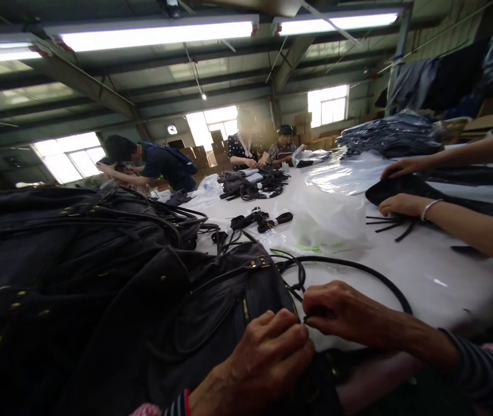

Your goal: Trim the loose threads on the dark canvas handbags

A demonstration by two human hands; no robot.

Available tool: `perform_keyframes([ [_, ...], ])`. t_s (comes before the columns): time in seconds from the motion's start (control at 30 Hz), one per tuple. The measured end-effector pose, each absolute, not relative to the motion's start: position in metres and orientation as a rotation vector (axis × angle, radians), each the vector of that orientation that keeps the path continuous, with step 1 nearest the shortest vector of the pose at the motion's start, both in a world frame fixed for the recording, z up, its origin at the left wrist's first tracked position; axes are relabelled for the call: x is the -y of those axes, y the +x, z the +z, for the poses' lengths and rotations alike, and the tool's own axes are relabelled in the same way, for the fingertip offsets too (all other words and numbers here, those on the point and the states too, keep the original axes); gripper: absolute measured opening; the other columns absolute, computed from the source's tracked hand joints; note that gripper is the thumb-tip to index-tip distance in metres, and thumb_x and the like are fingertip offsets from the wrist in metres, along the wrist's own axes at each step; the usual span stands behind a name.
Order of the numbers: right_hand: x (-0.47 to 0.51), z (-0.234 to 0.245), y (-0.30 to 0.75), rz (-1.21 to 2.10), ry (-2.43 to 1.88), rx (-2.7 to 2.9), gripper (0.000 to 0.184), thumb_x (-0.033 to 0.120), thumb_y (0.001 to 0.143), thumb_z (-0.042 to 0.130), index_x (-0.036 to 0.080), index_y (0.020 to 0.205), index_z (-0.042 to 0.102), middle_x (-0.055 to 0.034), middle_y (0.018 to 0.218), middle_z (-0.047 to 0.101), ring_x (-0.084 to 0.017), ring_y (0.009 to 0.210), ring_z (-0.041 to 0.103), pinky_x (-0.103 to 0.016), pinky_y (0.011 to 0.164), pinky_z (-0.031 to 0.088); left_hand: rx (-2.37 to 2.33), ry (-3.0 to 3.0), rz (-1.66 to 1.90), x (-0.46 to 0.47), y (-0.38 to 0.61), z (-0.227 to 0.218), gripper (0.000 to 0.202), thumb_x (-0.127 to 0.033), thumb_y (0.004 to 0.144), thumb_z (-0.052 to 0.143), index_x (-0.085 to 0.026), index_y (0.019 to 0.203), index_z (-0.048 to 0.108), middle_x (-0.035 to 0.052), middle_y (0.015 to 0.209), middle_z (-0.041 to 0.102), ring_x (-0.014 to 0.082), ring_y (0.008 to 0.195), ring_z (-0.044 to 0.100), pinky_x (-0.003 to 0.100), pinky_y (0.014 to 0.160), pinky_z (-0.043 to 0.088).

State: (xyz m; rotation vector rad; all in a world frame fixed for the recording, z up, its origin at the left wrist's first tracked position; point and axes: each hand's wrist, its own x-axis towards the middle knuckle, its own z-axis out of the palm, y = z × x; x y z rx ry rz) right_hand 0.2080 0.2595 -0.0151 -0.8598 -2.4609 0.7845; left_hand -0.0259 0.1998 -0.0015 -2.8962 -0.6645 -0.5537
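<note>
A black bag (212,300) with brass-coloured rivets and a zip lies in front of me. My left hand (268,352) is closed at its right edge, fingers curled, and what sits inside the fingers is hidden. Close beside it, my right hand (342,312) is closed on a thin black cord (301,297); the two sets of fingertips almost meet. A thicker black strap (372,268) loops out from the bag and curves behind my right hand.
More black bags (56,248) are heaped at left. Bundled black cords (259,219) and clear plastic bags (328,216) lie on the white table (428,271). At right, a co-worker's hands (406,205) hold a black piece. Several people stand farther back. Wrapped garments (385,133) are stacked behind.
</note>
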Motion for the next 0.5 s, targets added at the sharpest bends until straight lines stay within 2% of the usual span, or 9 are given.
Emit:
perform_keyframes([
  [0.1,-0.278,-0.039,0.198,0.371,-0.968,2.516,0.017,0.021,0.096,0.054,0.019,0.079,0.056,-0.0007,0.077,0.06,-0.014,0.068,0.052,-0.028,0.063,0.031,0.597,-2.92,-0.329,-0.202,-0.016,-0.003,0.011,-0.023,0.104,0.048,-0.017,0.097,0.055,0.0029,0.094,0.061,0.0178,0.091,0.056,0.032,0.073,0.045],
  [0.2,-0.297,-0.055,0.184,0.213,-1.157,2.47,0.013,0.018,0.097,0.05,0.017,0.086,0.058,-0.0046,0.084,0.063,-0.017,0.073,0.057,-0.03,0.066,0.036,0.603,-2.926,-0.235,-0.201,-0.008,-0.002,0.011,-0.024,0.102,0.054,-0.018,0.094,0.053,0.0012,0.095,0.06,0.0168,0.089,0.055,0.032,0.07,0.044],
  [0.3,-0.302,-0.049,0.185,0.344,-1.157,2.415,0.01,0.02,0.096,0.052,0.019,0.09,0.059,-0.0049,0.09,0.064,-0.019,0.081,0.06,-0.031,0.073,0.041,0.695,-2.886,-0.287,-0.197,-0.014,0.003,0.008,-0.027,0.102,0.054,-0.019,0.103,0.056,0.0007,0.099,0.064,0.0162,0.09,0.058,0.031,0.072,0.047],
  [0.4,-0.291,-0.035,0.201,0.55,-1.184,2.268,0.013,0.032,0.097,0.054,0.022,0.095,0.062,-0.0044,0.092,0.065,-0.019,0.081,0.061,-0.031,0.075,0.045,0.841,-2.706,-0.43,-0.182,-0.06,0.01,0.014,-0.025,0.103,0.05,-0.022,0.113,0.059,0.0014,0.103,0.07,0.0177,0.091,0.064,0.03,0.071,0.05],
  [0.43,-0.286,-0.034,0.207,0.664,-1.222,2.211,0.02,0.039,0.097,0.054,0.022,0.093,0.063,-0.004,0.088,0.065,-0.019,0.077,0.061,-0.03,0.072,0.046,0.919,-2.607,-0.467,-0.171,-0.085,0.011,0.018,-0.022,0.102,0.048,-0.022,0.115,0.061,0.0017,0.104,0.072,0.0183,0.092,0.066,0.03,0.071,0.052],
  [0.5,-0.278,-0.041,0.216,1.053,-1.248,2.121,0.039,0.057,0.095,0.053,0.02,0.085,0.062,-0.0028,0.078,0.063,-0.015,0.06,0.058,-0.026,0.056,0.043,1.166,-2.344,-0.468,-0.138,-0.146,0.011,0.025,-0.019,0.099,0.05,-0.027,0.117,0.065,0.0005,0.108,0.075,0.0205,0.098,0.07,0.031,0.083,0.058],
])
